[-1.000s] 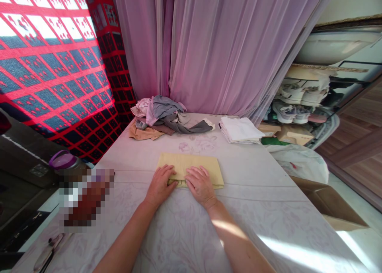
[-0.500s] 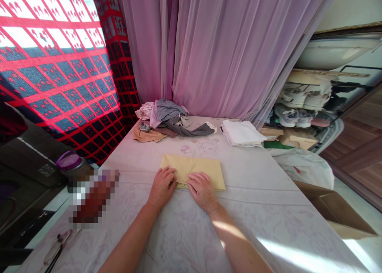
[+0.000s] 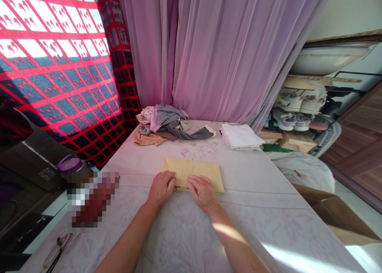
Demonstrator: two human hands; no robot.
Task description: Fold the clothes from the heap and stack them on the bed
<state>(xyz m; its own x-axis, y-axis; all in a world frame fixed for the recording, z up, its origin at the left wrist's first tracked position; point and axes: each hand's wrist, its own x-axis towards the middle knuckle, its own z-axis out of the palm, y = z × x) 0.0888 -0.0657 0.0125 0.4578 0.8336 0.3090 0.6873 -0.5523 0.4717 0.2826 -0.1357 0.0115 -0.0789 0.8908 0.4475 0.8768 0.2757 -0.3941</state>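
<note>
A yellow cloth (image 3: 182,168), folded into a flat rectangle, lies on the patterned light bedcover or tablecloth (image 3: 179,229). My left hand (image 3: 162,187) is at its near left corner, fingers bent together over the cloth with the thumb at the front edge. Right of the middle, my right hand (image 3: 203,191) curls its fingers over the same near edge, thumb towards the left hand. A layer of the cloth peeks out at the front between both hands. What lies under my palms is hidden.
A heap of rumpled clothes (image 3: 168,121) lies at the far left, a stack of folded white cloth (image 3: 241,136) at the far right. Purple curtains (image 3: 221,54) hang behind. A shoe rack (image 3: 294,119) and open cardboard box (image 3: 331,213) stand right; glasses (image 3: 55,251) lie near left.
The crease in the yellow cloth between my hands has flattened. Both hands stay on its near edge, nearly in place. The view has tilted and shifted slightly.
</note>
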